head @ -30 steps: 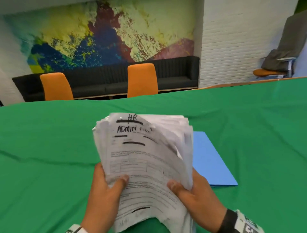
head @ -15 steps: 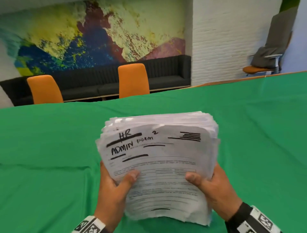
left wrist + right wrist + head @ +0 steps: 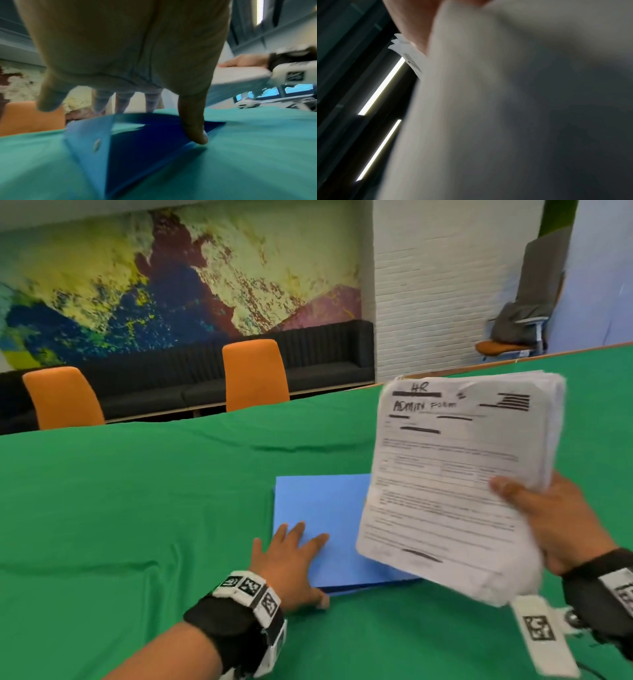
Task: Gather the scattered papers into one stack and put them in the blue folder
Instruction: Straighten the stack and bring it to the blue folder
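The thick stack of white papers [image 3: 452, 474], an "HR admin form" on top, is up in the air at the right. My right hand [image 3: 555, 522] grips its lower right corner, thumb on the top sheet. The blue folder [image 3: 318, 508] lies on the green tablecloth, partly hidden behind the stack. My left hand [image 3: 294, 556] rests on the folder's near left corner with fingers spread flat and the thumb at its near edge. In the left wrist view, the thumb [image 3: 193, 121] touches the folder [image 3: 89, 142] at its edge. The stack's underside [image 3: 505, 108] fills the right wrist view.
The green tablecloth [image 3: 137, 508] covers a wide table and has a few creases. Two orange chairs [image 3: 255, 374] stand at the far edge before a black sofa [image 3: 325, 361]. Another chair [image 3: 507, 344] stands at the back right.
My left hand has let go of the stack and dropped onto the blue folder. My right hand alone has carried the stack up and to the right.
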### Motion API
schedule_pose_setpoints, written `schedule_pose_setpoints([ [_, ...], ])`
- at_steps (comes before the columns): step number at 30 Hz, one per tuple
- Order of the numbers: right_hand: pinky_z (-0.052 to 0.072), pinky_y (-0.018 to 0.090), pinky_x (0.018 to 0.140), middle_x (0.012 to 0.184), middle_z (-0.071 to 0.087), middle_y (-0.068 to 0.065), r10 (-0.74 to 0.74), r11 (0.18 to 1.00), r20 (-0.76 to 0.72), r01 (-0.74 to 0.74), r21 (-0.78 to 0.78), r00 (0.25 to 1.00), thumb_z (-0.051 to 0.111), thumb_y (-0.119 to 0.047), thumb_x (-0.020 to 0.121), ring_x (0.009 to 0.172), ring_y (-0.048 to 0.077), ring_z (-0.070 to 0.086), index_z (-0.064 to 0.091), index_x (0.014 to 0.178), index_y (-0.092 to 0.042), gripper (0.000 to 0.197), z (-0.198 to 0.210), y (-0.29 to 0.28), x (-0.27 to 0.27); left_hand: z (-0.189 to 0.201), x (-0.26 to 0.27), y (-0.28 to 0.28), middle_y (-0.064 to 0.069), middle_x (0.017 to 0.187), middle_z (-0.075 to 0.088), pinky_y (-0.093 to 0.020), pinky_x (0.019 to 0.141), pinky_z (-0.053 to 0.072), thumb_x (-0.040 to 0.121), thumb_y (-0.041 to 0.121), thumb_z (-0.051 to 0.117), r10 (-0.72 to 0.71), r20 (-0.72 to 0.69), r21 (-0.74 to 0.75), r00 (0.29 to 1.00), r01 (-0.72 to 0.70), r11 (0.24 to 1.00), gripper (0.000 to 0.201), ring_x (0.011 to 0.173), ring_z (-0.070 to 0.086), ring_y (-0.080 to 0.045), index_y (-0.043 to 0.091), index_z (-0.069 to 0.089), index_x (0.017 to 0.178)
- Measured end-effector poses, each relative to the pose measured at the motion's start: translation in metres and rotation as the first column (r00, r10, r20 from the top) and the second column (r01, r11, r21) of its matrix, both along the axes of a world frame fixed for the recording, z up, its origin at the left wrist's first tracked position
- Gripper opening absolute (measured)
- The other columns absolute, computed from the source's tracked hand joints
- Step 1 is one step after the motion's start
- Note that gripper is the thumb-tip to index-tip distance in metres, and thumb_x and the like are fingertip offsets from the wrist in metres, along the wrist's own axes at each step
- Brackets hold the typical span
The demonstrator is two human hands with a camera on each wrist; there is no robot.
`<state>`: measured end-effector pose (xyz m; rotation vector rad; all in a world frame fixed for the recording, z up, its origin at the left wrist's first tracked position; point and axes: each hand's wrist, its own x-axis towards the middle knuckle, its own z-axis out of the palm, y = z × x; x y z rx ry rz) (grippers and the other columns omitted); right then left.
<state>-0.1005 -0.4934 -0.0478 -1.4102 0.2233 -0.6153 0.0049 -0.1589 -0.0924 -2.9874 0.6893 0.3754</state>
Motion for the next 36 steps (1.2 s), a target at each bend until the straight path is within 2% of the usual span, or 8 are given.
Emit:
schedule_pose_setpoints([
  [6,0.064,0.031,0.062,0.097,0.082,0.002,0.040,0.999,0.012,-0.040,0.013,0.999,0.059,0.002,0.094,0.083,0.022,0.080,0.070,0.107,-0.016,0.025,0.009,-0.034,-0.020,-0.006,0.006,0.019,0.005,0.166,0.014,-0.037,0.123,0.021,0.094,0.064,0.044,-0.026,0.093,-0.138,0.995,0.039,0.990,0.072,0.153,0.014,-0.020,0.043,0.013,0.156],
  [9,0.062,0.050,0.082,0.122,0.076,0.010,0.093,0.993,0.098,-0.099,0.060,0.991,0.061,-0.008,0.090,0.109,0.033,0.074,0.069,0.123,-0.015,0.035,0.015,-0.040,-0.013,-0.001,-0.003,0.037,0.007,0.162,0.028,-0.031,0.117,0.032,0.099,0.022,0.048,0.063,0.139,-0.402,0.988,-0.002,0.916,0.071,0.146,0.035,-0.018,0.036,0.010,0.158],
  [13,0.050,0.066,0.095,0.145,0.060,0.016,0.192,0.948,0.212,-0.237,0.210,0.958,0.054,-0.014,0.096,0.130,0.041,0.060,0.050,0.148,-0.013,0.051,0.025,-0.029,0.007,-0.001,-0.002,0.055,-0.002,0.149,0.047,-0.030,0.115,0.034,0.087,-0.012,0.043,0.247,0.035,-0.663,0.968,-0.162,0.731,0.079,0.136,0.047,-0.019,0.032,0.029,0.152],
  [17,0.064,0.045,0.077,0.123,0.075,0.011,0.233,0.897,0.157,-0.274,0.347,0.960,0.045,-0.008,0.105,0.106,0.029,0.076,0.062,0.135,-0.011,0.035,0.013,0.011,0.031,-0.008,-0.001,0.068,-0.006,0.140,0.053,-0.030,0.111,0.038,0.087,-0.021,0.036,0.294,-0.115,-0.811,0.949,-0.260,0.525,0.082,0.134,0.049,-0.015,0.041,0.034,0.140],
  [20,0.064,0.038,0.063,0.104,0.080,0.011,0.264,0.877,0.005,-0.242,0.415,0.965,0.049,-0.005,0.102,0.087,0.026,0.079,0.065,0.126,-0.007,0.029,-0.016,0.038,0.049,-0.005,-0.005,0.071,0.016,0.123,0.063,-0.017,0.086,0.048,0.084,-0.022,0.035,0.294,-0.227,-0.879,0.929,-0.325,0.350,0.080,0.114,0.060,-0.001,0.043,0.045,0.131],
  [25,0.059,0.059,0.088,0.116,0.074,0.027,0.416,0.897,-0.398,-0.295,0.329,0.818,0.056,0.005,0.097,0.099,0.043,0.074,0.061,0.130,0.000,0.033,-0.065,0.062,0.075,-0.013,-0.001,0.083,0.008,0.114,0.074,-0.052,0.092,0.053,0.075,-0.014,0.042,0.322,-0.359,-0.919,0.876,-0.393,0.044,0.067,0.112,0.066,-0.028,0.032,0.061,0.120],
  [31,0.054,0.064,0.097,0.112,0.075,0.028,0.412,0.910,-0.584,-0.346,0.227,0.699,0.063,0.002,0.095,0.103,0.049,0.072,0.064,0.123,0.003,0.027,-0.067,0.070,0.112,-0.011,-0.004,0.085,0.018,0.121,0.070,-0.041,0.092,0.048,0.085,-0.020,0.038,0.209,-0.393,-0.896,0.896,-0.424,0.132,0.077,0.102,0.067,-0.016,0.043,0.055,0.126],
  [36,0.057,0.061,0.093,0.108,0.077,0.026,0.428,0.899,-0.603,-0.390,0.202,0.673,0.068,-0.003,0.094,0.099,0.047,0.074,0.068,0.119,0.002,0.025,-0.067,0.096,0.144,-0.011,-0.004,0.080,0.013,0.145,0.052,-0.045,0.118,0.034,0.078,-0.008,0.049,0.141,-0.312,-0.889,0.939,-0.341,0.304,0.084,0.137,0.045,-0.007,0.061,0.052,0.125],
])
